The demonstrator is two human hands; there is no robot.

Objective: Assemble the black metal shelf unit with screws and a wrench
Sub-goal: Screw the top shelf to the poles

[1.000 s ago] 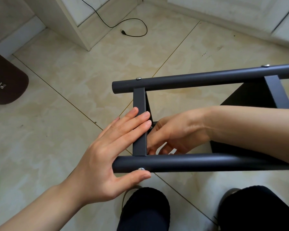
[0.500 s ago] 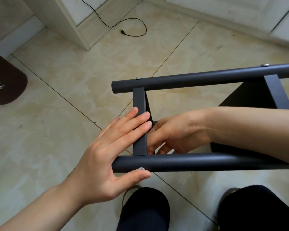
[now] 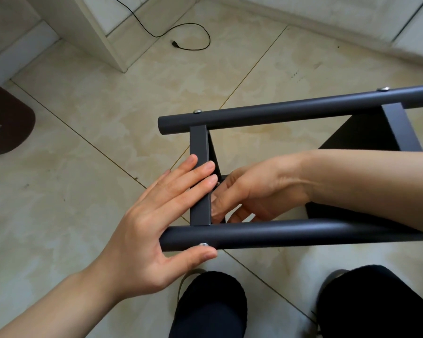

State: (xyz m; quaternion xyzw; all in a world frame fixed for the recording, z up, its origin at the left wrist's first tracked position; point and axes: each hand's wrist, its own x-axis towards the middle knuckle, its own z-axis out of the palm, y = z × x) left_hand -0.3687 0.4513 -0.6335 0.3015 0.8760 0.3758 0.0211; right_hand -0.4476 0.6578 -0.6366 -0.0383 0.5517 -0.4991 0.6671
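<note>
1. Both forearms are bare; no sleeve shows up to the frame edges.
2. The left hand [image 3: 154, 230] and right hand [image 3: 257, 191] carry no rings, watch or gloves.
3. Fingernails are short and unpainted.
4. Below the fingers, dark black trousers [image 3: 210, 306] cover both knees.

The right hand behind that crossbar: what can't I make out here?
- Head view: right hand fingertips, hidden by the crossbar and left hand; its hold is unclear.
- Small metal part: too small to identify.
- Shelf frame: cut off at the right edge.
- No wrench is visible.
</note>
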